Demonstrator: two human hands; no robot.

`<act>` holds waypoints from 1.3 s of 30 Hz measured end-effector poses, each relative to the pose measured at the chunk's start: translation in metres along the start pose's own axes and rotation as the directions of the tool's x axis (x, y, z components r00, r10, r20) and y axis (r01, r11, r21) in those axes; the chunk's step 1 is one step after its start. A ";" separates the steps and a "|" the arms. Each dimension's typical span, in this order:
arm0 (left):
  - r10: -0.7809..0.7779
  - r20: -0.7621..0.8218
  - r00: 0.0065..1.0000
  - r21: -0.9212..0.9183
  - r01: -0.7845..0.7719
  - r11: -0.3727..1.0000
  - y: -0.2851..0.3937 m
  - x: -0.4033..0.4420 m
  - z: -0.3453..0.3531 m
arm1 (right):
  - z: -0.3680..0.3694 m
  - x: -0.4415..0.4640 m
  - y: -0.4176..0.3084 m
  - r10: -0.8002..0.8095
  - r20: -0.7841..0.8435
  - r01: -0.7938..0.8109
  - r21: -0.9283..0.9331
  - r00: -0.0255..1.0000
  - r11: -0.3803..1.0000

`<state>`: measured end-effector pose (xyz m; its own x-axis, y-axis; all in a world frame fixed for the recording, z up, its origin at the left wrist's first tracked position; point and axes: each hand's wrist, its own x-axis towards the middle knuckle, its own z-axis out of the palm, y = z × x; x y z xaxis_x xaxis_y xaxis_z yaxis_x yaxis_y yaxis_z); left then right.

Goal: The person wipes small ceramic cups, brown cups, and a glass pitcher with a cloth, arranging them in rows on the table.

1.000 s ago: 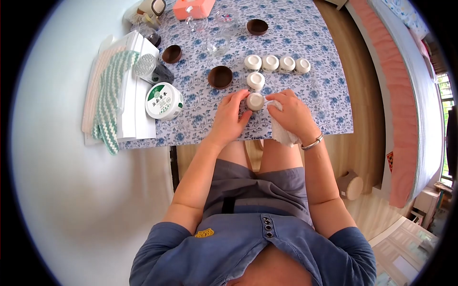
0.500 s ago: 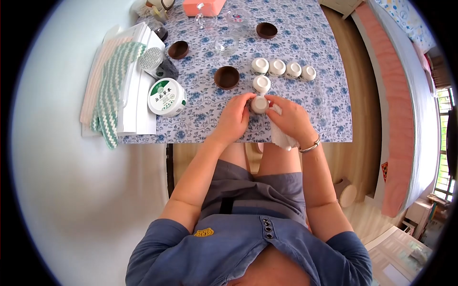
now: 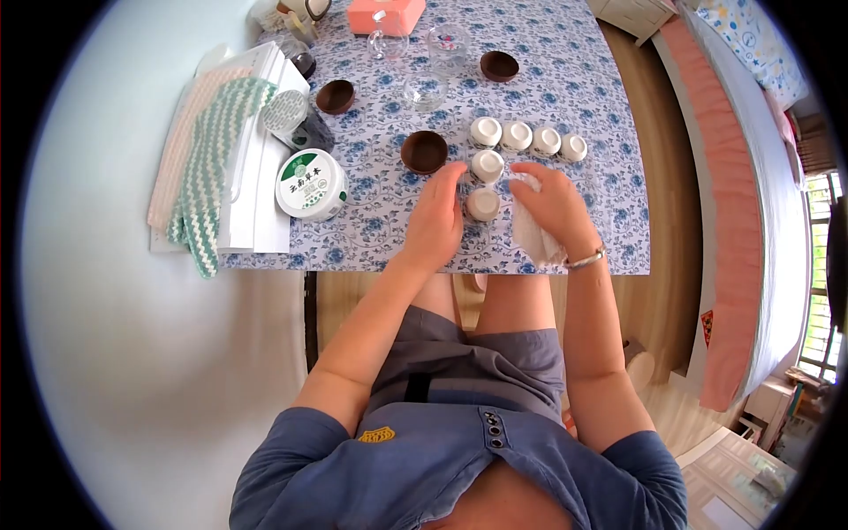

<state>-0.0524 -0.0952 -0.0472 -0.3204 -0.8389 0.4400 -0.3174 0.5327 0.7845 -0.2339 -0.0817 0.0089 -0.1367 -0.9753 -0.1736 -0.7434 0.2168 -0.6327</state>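
Several white cups stand upside down on the patterned tablecloth. A row of them (image 3: 517, 136) runs to the right, another cup (image 3: 487, 166) sits below its left end, and the nearest cup (image 3: 482, 205) is closest to the table's front edge. My left hand (image 3: 435, 216) is beside the nearest cup on its left, fingers extended and holding nothing. On the right, my right hand (image 3: 555, 205) is curled round a white cloth or tissue (image 3: 533, 233) that hangs below its fingers. Neither hand visibly touches a cup.
Brown bowls (image 3: 424, 152) and clear glass vessels (image 3: 426, 91) stand farther back on the table (image 3: 380, 234). At the left are a white tub (image 3: 311, 185), a dark jar (image 3: 309, 132) and a green striped cloth (image 3: 209, 163). A pink box (image 3: 386, 15) is at the back.
Both hands have come away from the nearest cup and moved apart, leaving it upside down on the table. The cloth stays in my right hand. The view has shifted slightly.
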 end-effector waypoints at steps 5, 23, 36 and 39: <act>-0.146 0.133 0.980 0.177 0.121 0.977 0.010 0.015 0.000 | 0.002 0.016 -0.017 0.040 0.025 -0.038 -0.053 0.999 0.998; -0.020 -0.087 0.996 0.085 0.027 0.996 -0.004 0.003 0.009 | 0.010 0.033 0.004 -0.155 0.117 0.147 0.077 0.981 0.986; -0.108 -0.057 0.993 -0.032 0.106 0.994 -0.003 0.004 0.006 | 0.006 0.036 0.000 -0.078 -0.042 0.085 0.225 0.996 0.971; -0.098 -0.056 0.994 0.028 0.100 0.995 -0.003 0.006 0.007 | 0.006 0.046 -0.002 -0.078 -0.039 0.083 0.150 0.996 0.985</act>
<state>-0.0596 -0.1011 -0.0497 -0.2373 -0.8921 0.3846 -0.3723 0.4491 0.8122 -0.2349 -0.1266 -0.0030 -0.1035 -0.9902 -0.0942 -0.6453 0.1389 -0.7512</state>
